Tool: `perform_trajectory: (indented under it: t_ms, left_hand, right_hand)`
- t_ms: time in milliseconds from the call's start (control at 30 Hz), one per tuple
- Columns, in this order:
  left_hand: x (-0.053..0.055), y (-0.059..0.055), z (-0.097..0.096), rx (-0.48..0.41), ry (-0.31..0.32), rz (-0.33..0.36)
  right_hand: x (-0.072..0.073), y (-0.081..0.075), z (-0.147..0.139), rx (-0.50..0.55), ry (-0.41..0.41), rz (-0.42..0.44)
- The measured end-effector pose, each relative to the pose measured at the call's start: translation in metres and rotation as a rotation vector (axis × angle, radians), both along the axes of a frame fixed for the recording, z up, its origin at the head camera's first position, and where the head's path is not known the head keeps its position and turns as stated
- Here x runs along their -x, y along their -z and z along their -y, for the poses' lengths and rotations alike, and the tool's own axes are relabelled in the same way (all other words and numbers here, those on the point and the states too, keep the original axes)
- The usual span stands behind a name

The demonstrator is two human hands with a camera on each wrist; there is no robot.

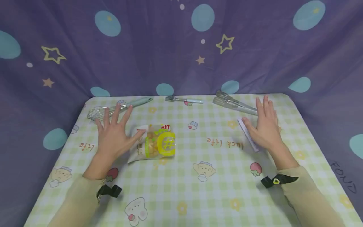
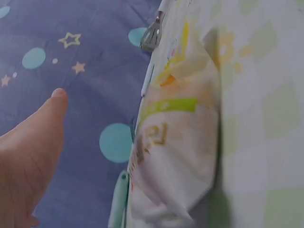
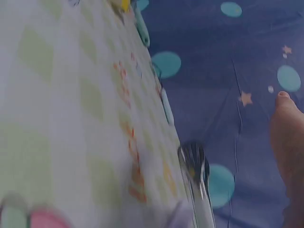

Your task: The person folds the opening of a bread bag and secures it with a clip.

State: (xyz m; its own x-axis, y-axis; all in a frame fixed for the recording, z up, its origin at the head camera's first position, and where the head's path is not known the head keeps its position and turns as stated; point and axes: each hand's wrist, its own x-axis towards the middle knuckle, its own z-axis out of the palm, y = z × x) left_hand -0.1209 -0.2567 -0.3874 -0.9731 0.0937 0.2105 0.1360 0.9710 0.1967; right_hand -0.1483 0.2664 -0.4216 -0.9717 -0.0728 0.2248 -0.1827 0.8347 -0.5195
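Observation:
My left hand (image 1: 113,138) hovers with spread fingers at the left, its thumb in front of the white end of a clear snack bag (image 1: 153,146). The bag has yellow and green print and light pieces inside. Beyond that hand's fingertips lies a whisk (image 1: 139,101) with a pale teal handle, its wires partly covered. At the right, my right hand (image 1: 265,130) is raised, fingers extended, holding nothing. Near its thumb is a narrow white ruler-like strip (image 1: 249,135). Metal tongs (image 1: 235,104) lie behind it, their near end hidden by the fingers.
A fork (image 1: 187,100) with a pale teal handle lies along the table's back edge, between whisk and tongs. A green checked cloth (image 1: 175,179) with printed figures covers the table. Behind it hangs a purple curtain (image 1: 158,53) with stars and teal spots.

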Motion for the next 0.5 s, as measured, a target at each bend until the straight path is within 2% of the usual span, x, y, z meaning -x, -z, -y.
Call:
perform_trajectory:
  t_ms: [100,233,367,500]
  left_hand:
    - [0.010,-0.004,-0.010,0.009,0.039,-0.011]
    - [0.022,-0.002,-0.021,-0.025,0.104,-0.037]
    - [0.030,0.003,-0.030,-0.106,0.176,-0.057]
    - [0.034,0.008,-0.036,-0.182,0.209,-0.008]
  right_hand:
    - [0.006,-0.007,0.022,0.025,-0.061,-0.014]
    - [0.014,-0.010,0.056,0.069,-0.143,-0.039]
    - [0.017,-0.009,0.090,0.106,-0.205,-0.023]
    - [0.016,-0.010,0.122,0.130,-0.257,0.015]
